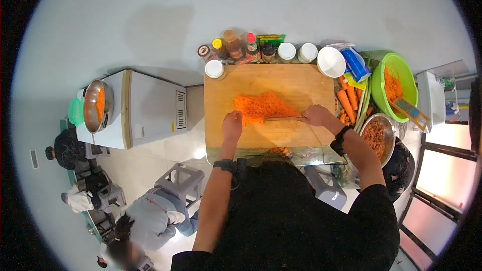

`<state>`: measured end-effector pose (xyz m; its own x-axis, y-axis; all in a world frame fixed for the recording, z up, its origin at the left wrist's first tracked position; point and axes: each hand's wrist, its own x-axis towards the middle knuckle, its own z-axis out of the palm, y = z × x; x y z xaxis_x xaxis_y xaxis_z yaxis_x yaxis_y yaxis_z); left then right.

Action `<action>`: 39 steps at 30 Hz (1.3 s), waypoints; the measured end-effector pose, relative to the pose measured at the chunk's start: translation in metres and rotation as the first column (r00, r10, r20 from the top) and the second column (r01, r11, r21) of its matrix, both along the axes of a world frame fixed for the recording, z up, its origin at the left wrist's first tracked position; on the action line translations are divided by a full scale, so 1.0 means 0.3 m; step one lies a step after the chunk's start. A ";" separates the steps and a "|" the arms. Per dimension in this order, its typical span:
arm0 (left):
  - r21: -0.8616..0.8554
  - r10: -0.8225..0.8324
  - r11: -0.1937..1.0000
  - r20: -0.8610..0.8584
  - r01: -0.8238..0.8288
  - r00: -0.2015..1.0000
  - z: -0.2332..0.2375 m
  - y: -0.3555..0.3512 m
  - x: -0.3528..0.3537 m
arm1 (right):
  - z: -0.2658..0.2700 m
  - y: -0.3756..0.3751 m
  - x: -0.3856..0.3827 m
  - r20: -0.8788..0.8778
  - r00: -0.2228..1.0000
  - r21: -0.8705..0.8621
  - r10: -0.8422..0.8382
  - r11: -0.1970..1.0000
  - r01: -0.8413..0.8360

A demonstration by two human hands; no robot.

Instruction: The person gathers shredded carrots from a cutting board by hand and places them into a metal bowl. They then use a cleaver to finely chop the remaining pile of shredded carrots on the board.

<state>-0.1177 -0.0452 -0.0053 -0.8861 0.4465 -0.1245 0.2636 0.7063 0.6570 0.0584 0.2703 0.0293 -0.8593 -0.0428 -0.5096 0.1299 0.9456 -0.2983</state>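
Observation:
A mound of shredded carrot lies on the wooden cutting board. My right hand is closed around the handle of a knife, whose blade points left along the near side of the mound. Part of the blade is hidden by the carrot. My left hand is at the mound's left edge with its fingers curled in and touching the shreds. What those fingers hold, if anything, cannot be made out.
Sauce bottles and white-lidded jars line the board's far edge, beside a white bowl. Rightward are whole carrots, a green basin and a metal bowl. A pan tops the white freezer; people sit lower left.

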 end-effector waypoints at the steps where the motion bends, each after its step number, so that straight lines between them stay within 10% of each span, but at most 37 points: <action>1: -0.106 -0.013 0.994 -0.039 0.009 0.999 -0.028 -0.012 -0.003 | 0.019 0.000 0.001 -0.003 1.000 0.003 -0.005 1.000 0.005; 7: 0.050 0.033 0.997 0.450 -0.062 0.892 -0.949 -0.243 -0.054 | -0.001 -0.002 0.146 -0.169 0.978 -0.074 -0.123 0.991 0.112; 8: 0.057 0.027 0.997 0.458 -0.060 0.888 -0.956 -0.226 -0.029 | -0.023 -0.031 0.173 -0.203 0.917 -0.121 -0.343 0.938 0.324; 13: 0.096 0.100 0.986 0.291 -0.133 0.952 -0.760 -0.077 0.091 | -0.185 -0.246 0.252 -0.286 0.537 -0.177 -0.793 0.595 0.784; 16: -0.142 0.194 0.979 0.467 -0.143 0.863 -0.238 0.060 0.105 | -0.256 -0.405 0.218 -0.305 0.407 -0.173 -0.861 0.470 0.865; 19: 0.198 0.138 0.923 0.630 -0.330 0.764 -0.713 -0.051 0.092 | -0.273 -0.510 0.105 -0.339 0.288 -0.346 -0.896 0.403 0.847; 23: -0.192 0.089 0.981 0.433 -0.004 0.897 -0.192 0.004 0.097 | -0.321 -0.556 0.003 -0.362 0.351 -0.390 -0.864 0.482 0.785; 25: -0.219 0.001 0.973 0.317 0.073 0.948 -0.156 -0.015 0.102 | -0.322 -0.535 -0.028 -0.063 0.213 -0.550 -0.975 0.212 0.808; 39: -0.200 -0.229 0.956 -0.053 0.214 0.972 -0.120 -0.165 0.093 | -0.085 -0.466 0.001 -0.135 0.498 -0.368 -0.856 0.510 0.777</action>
